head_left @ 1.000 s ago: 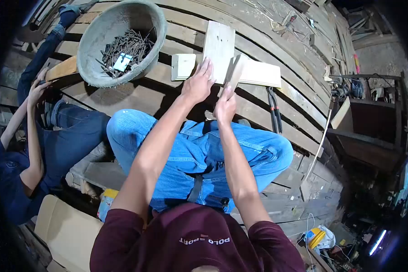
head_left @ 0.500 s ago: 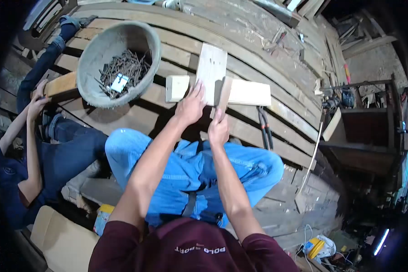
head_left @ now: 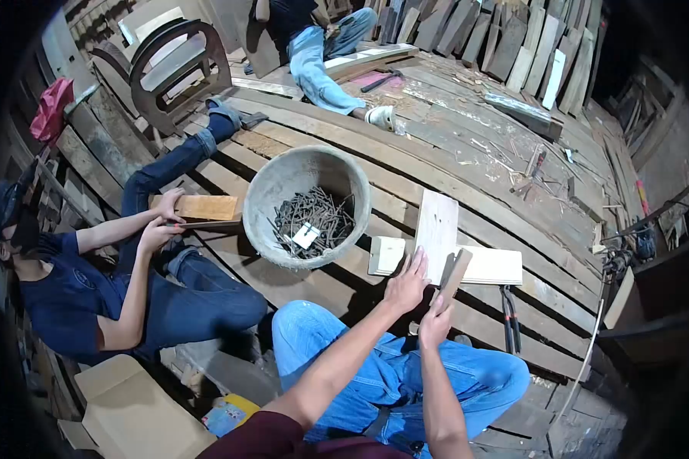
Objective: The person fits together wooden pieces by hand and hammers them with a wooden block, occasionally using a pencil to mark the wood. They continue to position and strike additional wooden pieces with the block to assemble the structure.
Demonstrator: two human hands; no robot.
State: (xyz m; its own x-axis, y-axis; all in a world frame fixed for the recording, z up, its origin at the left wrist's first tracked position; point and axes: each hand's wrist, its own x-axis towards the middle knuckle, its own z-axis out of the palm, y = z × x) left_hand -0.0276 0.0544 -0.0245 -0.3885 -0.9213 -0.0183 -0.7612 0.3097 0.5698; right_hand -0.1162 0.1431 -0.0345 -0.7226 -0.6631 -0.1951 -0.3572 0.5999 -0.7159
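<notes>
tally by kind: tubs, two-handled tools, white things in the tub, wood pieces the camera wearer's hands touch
Tub: 1
Two-handled tool: 1
White object in the tub: 1
Wood: 2 (board under left hand, strip in right hand)
Total: 5

Hands on wood, big bucket of nails right there.
Left hand is laid on a pale board, and the right hand grips a stick, tilted, at the board's near end. Short block to the left of the board, white plank poking out to the right; can't tell if they join underneath. Pliers lie just below the plank. The grey, crusty bucket has rusty nails heaped inside, small white packet on top. Over on the left a co-worker in a cap has both hands on a brown offcut; further back another person in jeans sits near a hammer.
</notes>
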